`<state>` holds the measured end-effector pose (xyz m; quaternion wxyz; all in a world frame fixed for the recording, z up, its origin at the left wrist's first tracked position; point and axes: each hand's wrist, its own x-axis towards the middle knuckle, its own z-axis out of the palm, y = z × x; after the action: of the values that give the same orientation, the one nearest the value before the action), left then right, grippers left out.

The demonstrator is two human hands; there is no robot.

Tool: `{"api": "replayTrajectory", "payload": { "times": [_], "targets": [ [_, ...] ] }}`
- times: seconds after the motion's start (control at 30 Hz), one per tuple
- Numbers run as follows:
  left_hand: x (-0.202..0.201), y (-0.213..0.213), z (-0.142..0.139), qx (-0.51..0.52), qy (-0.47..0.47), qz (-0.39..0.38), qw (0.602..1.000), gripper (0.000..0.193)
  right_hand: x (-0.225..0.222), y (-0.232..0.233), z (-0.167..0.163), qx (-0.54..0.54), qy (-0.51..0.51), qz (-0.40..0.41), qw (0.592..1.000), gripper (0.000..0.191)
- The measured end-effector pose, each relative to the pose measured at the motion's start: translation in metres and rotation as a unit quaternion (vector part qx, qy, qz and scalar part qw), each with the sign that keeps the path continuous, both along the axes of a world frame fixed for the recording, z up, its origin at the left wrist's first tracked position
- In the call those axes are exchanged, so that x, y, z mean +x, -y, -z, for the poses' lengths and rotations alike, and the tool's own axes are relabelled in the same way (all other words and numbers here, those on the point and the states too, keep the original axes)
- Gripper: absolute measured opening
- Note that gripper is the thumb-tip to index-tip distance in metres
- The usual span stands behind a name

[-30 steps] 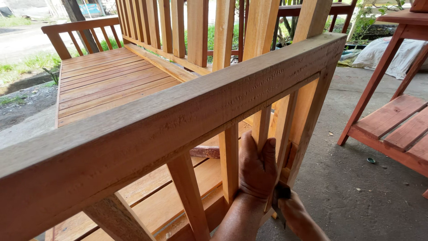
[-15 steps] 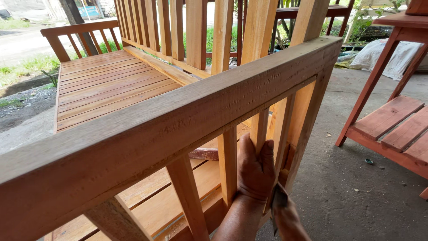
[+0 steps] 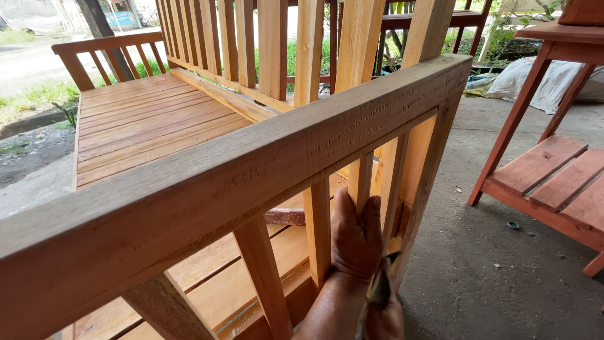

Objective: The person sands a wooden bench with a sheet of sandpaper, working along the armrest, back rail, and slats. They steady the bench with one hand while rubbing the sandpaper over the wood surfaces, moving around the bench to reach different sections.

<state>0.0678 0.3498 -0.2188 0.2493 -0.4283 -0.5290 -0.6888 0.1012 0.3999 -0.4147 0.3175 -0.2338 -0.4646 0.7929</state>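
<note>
The thin upright wooden slat (image 3: 360, 179) under the armrest is sitting low in the middle of the view, the second slat in from the end post, and the left hand (image 3: 355, 236) is lying flat against it, palm to the wood. Its fingers (image 3: 371, 211) are pressing together and pointing upward along the slat, the thumb side turned toward the next slat over. Just below and to the right, the right hand (image 3: 385, 318) is showing only in part at the bottom edge, closing around a small dark-tipped, brush-like tool (image 3: 380, 283) whose upper end is reaching toward the gap beside the slat; how its fingers are wrapping the tool I cannot tell, since most of the hand is cut off.

The broad, rough-sawn wooden armrest rail (image 3: 264, 164) is running diagonally across the view above both hands, joining the square end post (image 3: 428, 164) at the right. Behind it, the slatted light-brown bench seat (image 3: 145, 129) is stretching away to the far armrest, with the tall vertical back slats (image 3: 270, 44) rising along its right side. On the grey concrete floor (image 3: 491, 277) to the right, a reddish-stained wooden shelf piece (image 3: 553, 176) is standing well apart from the hands.
</note>
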Motion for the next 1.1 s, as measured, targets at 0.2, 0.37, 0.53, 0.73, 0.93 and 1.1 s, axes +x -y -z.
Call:
{"api": "replayTrajectory", "payload": {
  "times": [0.2,0.37,0.53,0.73,0.93,1.1],
  "targets": [
    [-0.001,-0.002,-0.002,-0.014,0.032,0.033,0.999,0.021,0.0,0.008,-0.008,0.053,0.047,-0.033,0.997,0.051],
    [-0.003,-0.003,-0.001,0.011,-0.022,-0.022,0.999,0.021,0.021,0.0,-0.005,-0.072,-0.122,-0.057,0.988,0.052],
    [-0.004,-0.004,0.0,-0.009,0.006,0.007,1.0,0.019,0.033,0.004,-0.005,0.031,-0.058,-0.061,0.996,0.052],
    [-0.006,-0.003,0.0,-0.023,0.031,0.046,0.998,0.022,0.0,-0.01,-0.02,0.054,0.234,-0.07,0.968,0.047],
    [-0.004,-0.001,0.001,-0.034,0.036,0.035,0.998,0.021,0.026,-0.026,-0.006,0.015,0.117,-0.118,0.986,0.042],
    [-0.003,-0.001,-0.001,-0.019,0.012,0.006,1.0,0.022,0.037,-0.043,-0.009,-0.051,0.118,-0.04,0.991,0.041]
  ]
}}
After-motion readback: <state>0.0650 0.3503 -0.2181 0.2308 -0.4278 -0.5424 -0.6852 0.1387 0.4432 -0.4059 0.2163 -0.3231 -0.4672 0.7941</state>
